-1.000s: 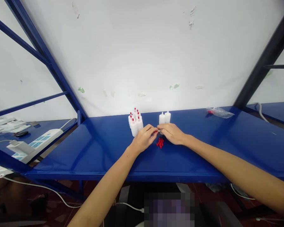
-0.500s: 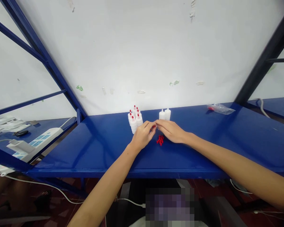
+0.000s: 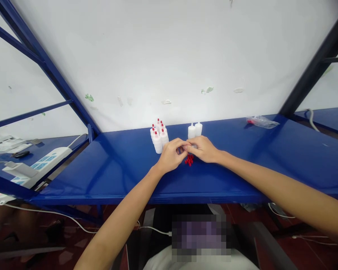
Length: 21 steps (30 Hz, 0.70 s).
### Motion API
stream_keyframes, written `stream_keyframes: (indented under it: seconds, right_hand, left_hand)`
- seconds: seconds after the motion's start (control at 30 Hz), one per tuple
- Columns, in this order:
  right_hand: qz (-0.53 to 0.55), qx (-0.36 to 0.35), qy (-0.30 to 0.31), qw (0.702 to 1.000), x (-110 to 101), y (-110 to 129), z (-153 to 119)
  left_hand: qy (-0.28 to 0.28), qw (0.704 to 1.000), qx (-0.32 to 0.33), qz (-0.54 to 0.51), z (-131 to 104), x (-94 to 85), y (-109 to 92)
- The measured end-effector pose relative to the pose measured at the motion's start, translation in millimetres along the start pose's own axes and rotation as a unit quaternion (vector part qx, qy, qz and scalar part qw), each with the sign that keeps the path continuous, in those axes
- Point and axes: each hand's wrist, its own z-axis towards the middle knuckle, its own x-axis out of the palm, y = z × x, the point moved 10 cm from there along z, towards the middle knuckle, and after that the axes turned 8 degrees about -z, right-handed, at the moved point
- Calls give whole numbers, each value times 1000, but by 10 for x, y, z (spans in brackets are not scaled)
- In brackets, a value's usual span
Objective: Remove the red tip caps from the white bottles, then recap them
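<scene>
My left hand [image 3: 171, 154] is closed in a pinch, its fingertips meeting those of my right hand [image 3: 203, 149]. The small red cap in the left fingers is now covered by them. My right hand is curled around a whitish squeeze bottle [image 3: 195, 146], mostly hidden by the fingers. Just below the fingertips lies a pile of loose red caps [image 3: 189, 160]. Left of my hands stands a cluster of white bottles [image 3: 158, 144] with red tips, upright and close together. Behind my right hand are two upright white bottles [image 3: 192, 131] with bare nozzles.
A clear plastic bag [image 3: 261, 121] with something red in it lies at the back right of the blue table [image 3: 121, 168]. On the left are a white power strip [image 3: 45, 165] and cables. Blue posts [image 3: 53, 78] rise by the wall.
The view has shifted slightly. Red that showed between the left fingertips is now covered. My hands stay together, and the fingers have changed their position a little.
</scene>
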Motion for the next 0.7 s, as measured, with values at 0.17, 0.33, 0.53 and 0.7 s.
stream_keyframes:
  seconds: [0.17,0.33,0.53,0.7]
  right_hand:
    - [-3,-11,1,1000,15,38,-16]
    - [8,-21,3,1000,16,0,-2]
    - [63,23,-37,997,-91,-210,36]
    - [156,87,-36,983,-52,-378,24]
  left_hand:
    - [10,1000,25,-5,-1,18,-72]
    - [39,997,35,53,0,-9,-112]
    - [-9,985,16,173,-34,-375,-159]
    - [12,968,-17,250,-118,-405,-66]
